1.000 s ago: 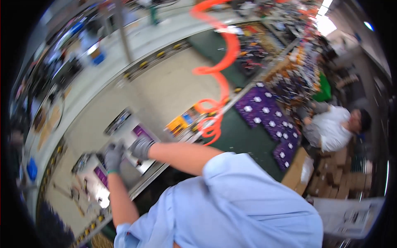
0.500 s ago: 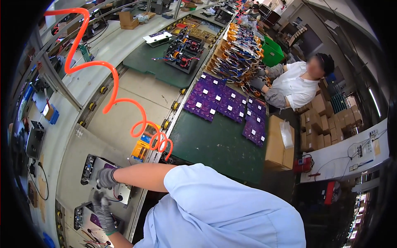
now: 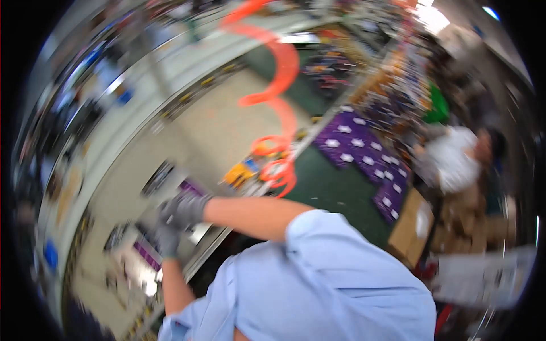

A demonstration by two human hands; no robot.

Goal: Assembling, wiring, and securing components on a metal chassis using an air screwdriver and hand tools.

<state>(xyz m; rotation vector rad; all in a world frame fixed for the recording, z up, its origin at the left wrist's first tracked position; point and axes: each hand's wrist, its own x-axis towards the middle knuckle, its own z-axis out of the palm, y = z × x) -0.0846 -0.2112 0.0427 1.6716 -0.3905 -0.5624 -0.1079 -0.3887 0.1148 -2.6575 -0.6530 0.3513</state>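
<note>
**Left hand (image 3: 167, 234) and right hand (image 3: 190, 210) meet over a pale unit (image 3: 200, 232)**

The pale unit lies on the worktop (image 3: 222, 116), a purple part (image 3: 192, 187) showing beyond the person's gloved hands. These appear close together, overlapping in view; whether either grip is clenched, released or grasping something, one cannot tell (motion blur smears the fingers). Nearer the person's left lies a second unit (image 3: 147, 256), also with a purple strip. Beyond the right forearm, a coiled orange hose (image 3: 284, 68) hangs beside a yellow pack (image 3: 240, 173). Farther right, purple boards (image 3: 372, 163) with white squares cover part of a dark green surface (image 3: 335, 202), near a co-worker (image 3: 452, 159) in white.
</note>
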